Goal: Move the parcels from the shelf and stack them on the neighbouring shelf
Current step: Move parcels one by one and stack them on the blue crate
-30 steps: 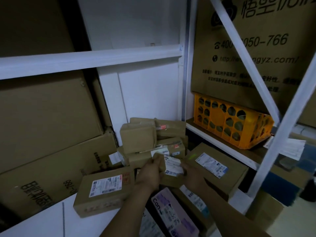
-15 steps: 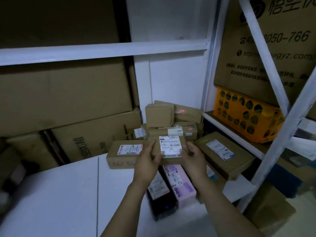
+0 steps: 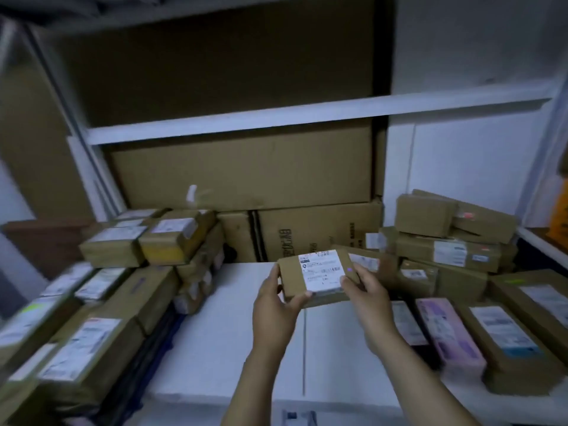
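**While one parcel is riding between both grips, the left stack is waiting**

As I am watching through the head camera, the left grip (image 3: 275, 302) and the right grip (image 3: 365, 293) are both clamping one small labelled parcel (image 3: 316, 276), fingers curling round its two short ends, label facing up. It is hanging in the air above the white shelf board (image 3: 233, 333), touching nothing else.

I am reading this as the carry step: the parcel is clear of the jumbled pile at the right (image 3: 424, 213) and not yet set down. The tidier stack at the left (image 3: 175, 238) is looking like the destination, though I am only judging that. The next move is calling for a swing leftward with the parcel level, then a flat lowering onto a box top broad enough to bear it, and only then loosening both grips.

Around us, long boxes, one of them a pink box (image 3: 445, 330), are lying along the right front of the board. Big cartons (image 3: 246, 173) are filling the back, and a white beam (image 3: 307, 115) is running overhead. The light is dim, and the left edge is blurring.
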